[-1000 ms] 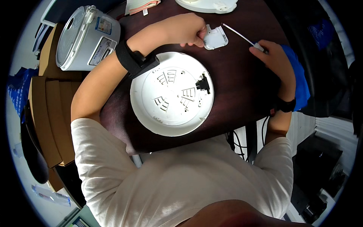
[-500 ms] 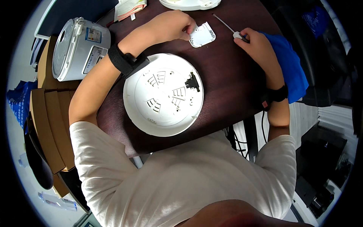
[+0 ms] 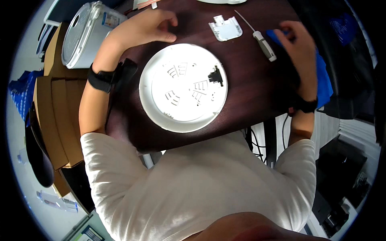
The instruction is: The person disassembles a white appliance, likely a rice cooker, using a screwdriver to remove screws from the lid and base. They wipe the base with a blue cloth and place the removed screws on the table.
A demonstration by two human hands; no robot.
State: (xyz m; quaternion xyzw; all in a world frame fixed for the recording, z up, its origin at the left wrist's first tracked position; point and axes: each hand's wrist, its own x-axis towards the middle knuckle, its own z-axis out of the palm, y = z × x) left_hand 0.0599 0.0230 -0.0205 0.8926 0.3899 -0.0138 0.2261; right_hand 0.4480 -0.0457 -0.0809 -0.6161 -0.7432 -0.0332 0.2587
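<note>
- On the dark table (image 3: 249,92), nearest the person: a round white dish (image 3: 183,88), hollow side up, black plug (image 3: 215,76) at its right side.
- Beyond the dish: a small white cover (image 3: 227,29), lying apart from both hands.
- Left hand (image 3: 150,25): near the dish's far left rim, thumb and fingers spread, holding nothing.
- Right hand (image 3: 298,40): fingers half bent, thumb apart, grip empty, over the blue cloth (image 3: 323,80).
- Screwdriver (image 3: 263,45): between cover and right hand, tip pointing away from the person.

Head view, one: wide fisheye, head-worn, faced down at close range; white shirt (image 3: 201,184) filled the near side, dark table (image 3: 251,92) the middle, left hand (image 3: 148,26) and right hand (image 3: 298,43) farther off.
</note>
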